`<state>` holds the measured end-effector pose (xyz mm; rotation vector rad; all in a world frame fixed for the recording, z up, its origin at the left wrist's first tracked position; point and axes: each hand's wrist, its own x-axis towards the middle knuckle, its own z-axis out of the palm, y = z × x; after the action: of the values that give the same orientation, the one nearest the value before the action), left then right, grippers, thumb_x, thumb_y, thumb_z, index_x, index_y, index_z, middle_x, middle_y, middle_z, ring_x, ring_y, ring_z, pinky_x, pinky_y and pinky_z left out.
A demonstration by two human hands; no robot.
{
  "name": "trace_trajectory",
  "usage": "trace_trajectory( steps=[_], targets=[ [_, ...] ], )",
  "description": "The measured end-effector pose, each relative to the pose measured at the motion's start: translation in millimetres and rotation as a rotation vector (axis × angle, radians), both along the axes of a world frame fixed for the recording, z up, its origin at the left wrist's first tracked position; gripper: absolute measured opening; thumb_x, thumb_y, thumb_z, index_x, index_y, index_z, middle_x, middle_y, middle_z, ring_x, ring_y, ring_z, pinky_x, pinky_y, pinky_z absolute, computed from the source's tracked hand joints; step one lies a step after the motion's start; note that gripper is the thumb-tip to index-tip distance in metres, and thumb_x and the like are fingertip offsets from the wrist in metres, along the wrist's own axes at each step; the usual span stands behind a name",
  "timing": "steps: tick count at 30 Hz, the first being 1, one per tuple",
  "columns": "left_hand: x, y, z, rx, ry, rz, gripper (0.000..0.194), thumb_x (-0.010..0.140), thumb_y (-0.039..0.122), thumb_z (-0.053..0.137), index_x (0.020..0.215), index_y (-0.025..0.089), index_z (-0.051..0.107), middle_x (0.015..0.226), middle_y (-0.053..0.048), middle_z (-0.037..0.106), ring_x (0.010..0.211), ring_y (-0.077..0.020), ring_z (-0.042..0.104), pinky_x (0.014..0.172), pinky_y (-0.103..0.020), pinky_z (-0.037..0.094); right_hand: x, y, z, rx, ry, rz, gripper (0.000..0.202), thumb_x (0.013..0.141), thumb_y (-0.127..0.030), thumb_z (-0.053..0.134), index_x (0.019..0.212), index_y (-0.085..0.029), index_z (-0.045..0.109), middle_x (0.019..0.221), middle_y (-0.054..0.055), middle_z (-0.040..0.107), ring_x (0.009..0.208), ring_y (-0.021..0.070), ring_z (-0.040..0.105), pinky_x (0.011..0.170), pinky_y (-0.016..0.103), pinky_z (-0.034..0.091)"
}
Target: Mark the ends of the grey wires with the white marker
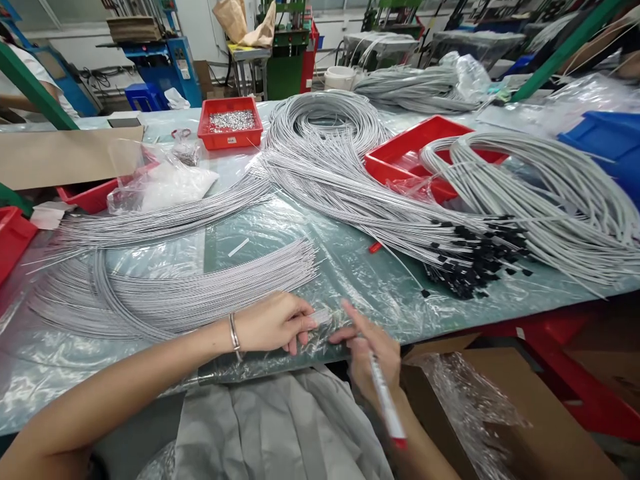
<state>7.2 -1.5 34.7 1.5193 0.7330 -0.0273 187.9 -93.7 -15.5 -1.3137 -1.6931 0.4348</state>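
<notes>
Apparently the step in hand is close handwork at the near edge of the table (pixel 360 297), on a small pale piece (pixel 321 316) held out from the left hand (pixel 286 324); whether it is a bunch of wire ends or a strip, blur does not let me tell. The piece lies just off the cut ends of the fanned grey wires (pixel 200 293), with a loose white strip (pixel 239 247) on the cover beyond them. As I judge it, the next move calls for a steady left pinch and a light, exact touch from the right, with the pen kept out of the way or turned round if it is wanted. As for pose, the left forearm reaches in low from the left, palm down, thumb and forefinger closed on the piece, the other fingers curled beneath. The right hand (pixel 375 352) comes up from below, its index finger and thumb spread apart toward the piece without clearly touching it, while its remaining fingers grip a marker pen (pixel 385 393), red end slanting back toward the body.
</notes>
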Motion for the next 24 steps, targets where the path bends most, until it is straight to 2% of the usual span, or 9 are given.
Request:
trace_trajectory(
  steps=[2, 3, 5, 7, 9, 15, 19, 24],
  targets=[
    [6, 1, -16.3, -0.011, 0.027, -0.041, 0.031, 0.090, 0.032, 0.042, 0.070, 0.010, 0.047, 0.069, -0.003, 0.061, 0.053, -0.0104, 0.059, 0.046, -0.016, 0.043, 11, 1, -5.8, -0.053, 0.273, -0.083, 0.045, 0.095, -0.042, 0.024, 0.125, -0.017, 0.048, 0.068, 0.004, 0.058, 0.053, 0.0129, 0.048, 0.050, 0.026, 0.042],
    [8, 2, -23.9, -0.029, 0.036, -0.061, 0.032, 0.090, 0.033, 0.042, 0.069, 0.010, 0.046, 0.069, -0.003, 0.061, 0.053, -0.0107, 0.060, 0.046, -0.016, 0.043, 14, 1, -7.8, -0.069, 0.389, -0.115, 0.043, 0.095, -0.043, 0.024, 0.115, -0.018, 0.052, 0.070, 0.004, 0.057, 0.054, 0.0125, 0.049, 0.048, 0.025, 0.042],
    [12, 4, -35.9, -0.080, 0.034, -0.087, 0.034, 0.090, 0.037, 0.043, 0.069, 0.010, 0.045, 0.070, -0.004, 0.061, 0.054, -0.0115, 0.060, 0.047, -0.017, 0.045, 16, 1, -9.4, -0.112, 0.470, -0.126, 0.025, 0.093, -0.033, 0.037, 0.092, -0.018, 0.057, 0.071, 0.003, 0.054, 0.057, 0.0110, 0.051, 0.049, 0.022, 0.043],
    [15, 6, -42.7, -0.147, 0.023, -0.096, 0.035, 0.088, 0.040, 0.046, 0.070, 0.010, 0.045, 0.070, -0.004, 0.061, 0.055, -0.0119, 0.060, 0.047, -0.018, 0.046, 15, 1, -8.1, -0.198, 0.384, -0.137, 0.011, 0.087, -0.019, 0.049, 0.079, -0.016, 0.057, 0.068, 0.001, 0.055, 0.056, 0.0096, 0.053, 0.050, 0.020, 0.043],
    [16, 9, -45.0, -0.193, 0.021, -0.100, 0.035, 0.087, 0.041, 0.048, 0.072, 0.010, 0.046, 0.070, -0.004, 0.060, 0.055, -0.0118, 0.060, 0.047, -0.018, 0.047, 13, 1, -5.4, -0.247, 0.266, -0.144, 0.007, 0.082, -0.013, 0.054, 0.076, -0.015, 0.057, 0.063, 0.000, 0.056, 0.052, 0.0090, 0.052, 0.049, 0.019, 0.041],
    [18, 12, -41.5, -0.221, 0.047, -0.111, 0.033, 0.090, 0.037, 0.044, 0.072, 0.009, 0.048, 0.068, -0.005, 0.060, 0.055, -0.0117, 0.059, 0.047, -0.018, 0.047, 9, 7, 0.9, -0.099, -0.009, -0.200, 0.021, 0.077, -0.008, 0.056, 0.058, -0.013, 0.050, 0.049, -0.002, 0.044, 0.045, 0.0062, 0.040, 0.047, 0.021, 0.032],
    [19, 13, -40.3, -0.222, 0.072, -0.118, 0.032, 0.090, 0.035, 0.044, 0.072, 0.009, 0.050, 0.067, -0.006, 0.060, 0.054, -0.0115, 0.060, 0.048, -0.017, 0.047, 5, 10, 2.5, -0.049, -0.057, -0.204, 0.023, 0.076, -0.006, 0.057, 0.057, -0.013, 0.046, 0.048, -0.002, 0.041, 0.045, 0.0052, 0.037, 0.047, 0.021, 0.031],
    [20, 13, -41.0, -0.223, 0.074, -0.117, 0.031, 0.090, 0.035, 0.044, 0.070, 0.010, 0.048, 0.068, -0.004, 0.060, 0.054, -0.0113, 0.060, 0.047, -0.018, 0.047, 4, 11, 3.1, -0.061, -0.065, -0.201, 0.021, 0.075, -0.005, 0.059, 0.058, -0.013, 0.049, 0.049, -0.003, 0.044, 0.044, 0.0048, 0.037, 0.046, 0.021, 0.031]
  ],
)
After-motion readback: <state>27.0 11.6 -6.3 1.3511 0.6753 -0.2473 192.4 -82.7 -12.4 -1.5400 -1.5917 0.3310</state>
